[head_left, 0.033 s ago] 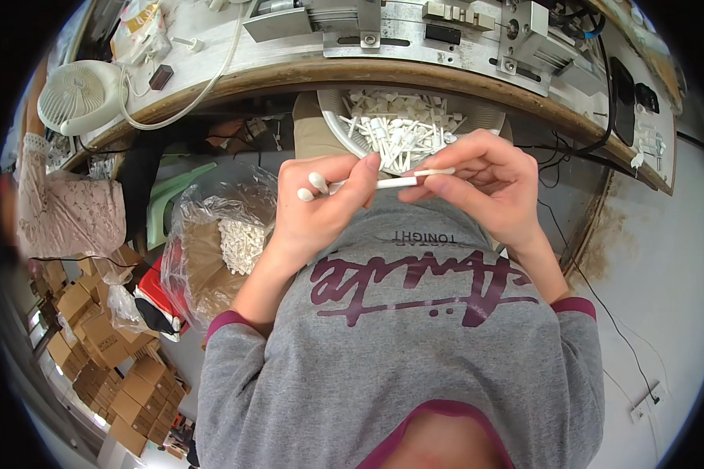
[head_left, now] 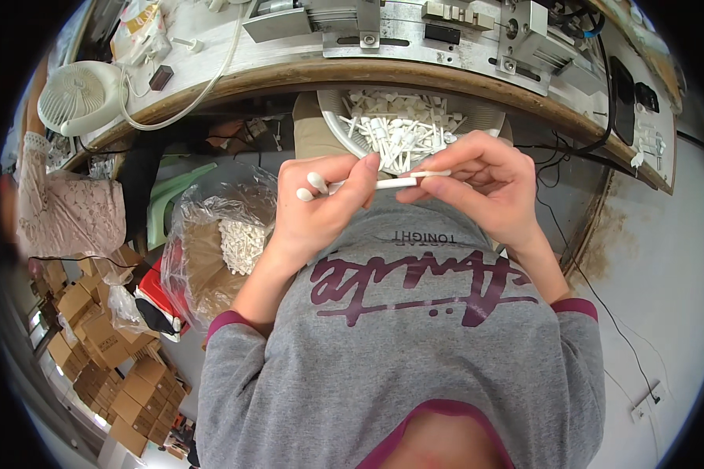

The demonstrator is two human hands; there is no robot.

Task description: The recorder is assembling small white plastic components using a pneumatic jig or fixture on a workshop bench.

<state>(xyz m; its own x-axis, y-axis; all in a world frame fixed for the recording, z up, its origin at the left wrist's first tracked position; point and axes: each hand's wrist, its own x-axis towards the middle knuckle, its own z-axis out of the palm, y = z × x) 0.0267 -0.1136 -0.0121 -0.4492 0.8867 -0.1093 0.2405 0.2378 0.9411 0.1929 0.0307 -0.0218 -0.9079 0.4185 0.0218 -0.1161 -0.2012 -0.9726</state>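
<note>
In basin (head_left: 486,117), white parts (head_left: 399,134) heaped; bag (head_left: 198,254) holding pale pieces (head_left: 242,247) (perhaps alike); hands (head_left: 314,205) grasping white rods (head_left: 397,184).

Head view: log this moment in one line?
left hand: holding white rods | right hand: pinching thin white piece | tub: white parts

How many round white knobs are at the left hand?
2: one rounded white knob against the left hand, another white knob just lower-left. The hand may hide more.
</note>
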